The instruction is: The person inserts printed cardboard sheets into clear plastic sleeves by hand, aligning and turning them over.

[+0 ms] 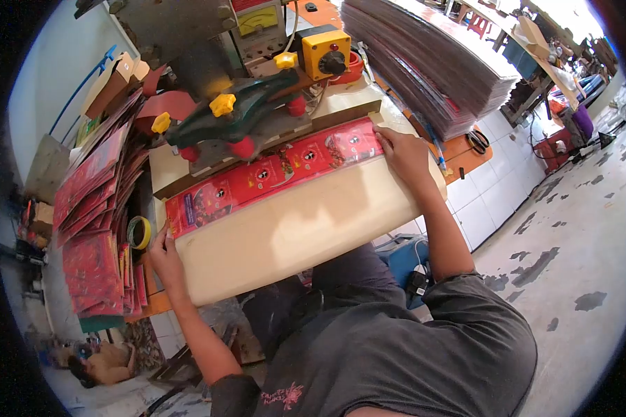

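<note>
A long red printed plastic strip [264, 175] lies on the cream padded board [278, 236], along the front of a machine with a dark green clamp bar [247, 111]. At the strip's left end, my left hand [165, 257] pinches its edge. My right hand [403, 156] holds the opposite end between thumb and fingers. Yellow knobs [222, 105] top the clamp bar, and red feet [242, 147] show beneath it, just behind the strip.
Stacked red printed sheets [94, 201] and a yellow tape roll [139, 233] are at left. A tall sheet stack [431, 62], black scissors [478, 142] and a yellow control box [325, 55] stand behind and right. A person [104, 361] is at lower left.
</note>
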The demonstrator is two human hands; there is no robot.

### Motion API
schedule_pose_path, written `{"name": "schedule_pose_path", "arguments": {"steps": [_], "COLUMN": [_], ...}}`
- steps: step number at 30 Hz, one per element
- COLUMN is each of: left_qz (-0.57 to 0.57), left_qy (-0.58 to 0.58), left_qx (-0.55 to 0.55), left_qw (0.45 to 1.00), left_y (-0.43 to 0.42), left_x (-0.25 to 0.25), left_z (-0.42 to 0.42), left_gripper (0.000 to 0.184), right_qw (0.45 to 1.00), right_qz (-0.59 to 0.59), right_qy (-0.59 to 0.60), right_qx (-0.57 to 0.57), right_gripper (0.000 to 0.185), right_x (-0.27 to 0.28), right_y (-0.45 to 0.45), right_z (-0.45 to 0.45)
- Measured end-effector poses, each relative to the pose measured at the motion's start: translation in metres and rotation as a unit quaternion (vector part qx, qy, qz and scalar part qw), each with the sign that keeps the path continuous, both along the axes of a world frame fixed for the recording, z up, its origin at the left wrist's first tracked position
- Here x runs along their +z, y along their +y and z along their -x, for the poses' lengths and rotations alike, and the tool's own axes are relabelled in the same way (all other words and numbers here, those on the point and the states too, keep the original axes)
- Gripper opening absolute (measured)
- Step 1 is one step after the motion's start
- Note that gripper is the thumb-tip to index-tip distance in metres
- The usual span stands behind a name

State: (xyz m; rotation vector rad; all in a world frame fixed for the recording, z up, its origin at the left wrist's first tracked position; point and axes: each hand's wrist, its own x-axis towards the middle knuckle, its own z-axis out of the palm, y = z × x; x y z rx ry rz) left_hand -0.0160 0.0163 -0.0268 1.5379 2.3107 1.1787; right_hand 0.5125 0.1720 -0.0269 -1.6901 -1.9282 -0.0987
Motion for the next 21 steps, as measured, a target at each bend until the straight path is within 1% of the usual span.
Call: {"name": "schedule_pose_path", "arguments": {"steps": [3,6,8,11,15,16,17,20,21], "left_qz": [0.006,-0.004,-0.015,-0.021,-0.015,-0.027,-0.039,-0.036,-0.03], "left_qy": [0.001,0.002,0.024,0.049,0.032,0.026,0.034,0.031,0.048], "left_qx": [0.017,0.022,-0.005,0.02,0.016,0.01,0.013,0.012,0.019], "left_qw": [1.0,1.0,1.0,0.998,0.999,0.999,0.999,0.999,0.998], "left_y": [0.0,0.003,0.001,-0.001,-0.001,0.0,0.003,0.001,0.0], "left_x": [0.004,-0.007,-0.007,-0.005,-0.005,-0.007,-0.021,-0.013,-0.008], "left_z": [-0.003,0.006,0.006,0.004,0.001,0.005,0.015,0.009,0.004], "left_gripper": [0.033,0.032,0.032,0.032,0.032,0.032,0.031,0.03,0.03], "right_qw": [1.0,1.0,0.999,0.999,0.999,1.0,1.0,0.999,0.999], "right_qz": [0.001,0.017,0.026,0.031,0.037,0.027,0.026,0.04,0.042], "right_qy": [0.009,0.005,0.019,0.019,0.008,0.007,0.008,0.008,0.01], "right_qx": [0.004,0.005,0.011,0.006,-0.003,0.002,0.012,0.01,0.007], "right_gripper": [0.028,0.032,0.032,0.032,0.032,0.032,0.032,0.032,0.032], "right_x": [-0.003,0.001,-0.007,-0.003,0.001,-0.001,-0.002,0.001,0.002], "right_y": [0.002,-0.001,0.004,0.003,0.001,0.003,0.004,0.003,0.001], "right_z": [0.0,0.001,-0.004,0.0,0.001,0.0,-0.001,0.0,0.001]}}
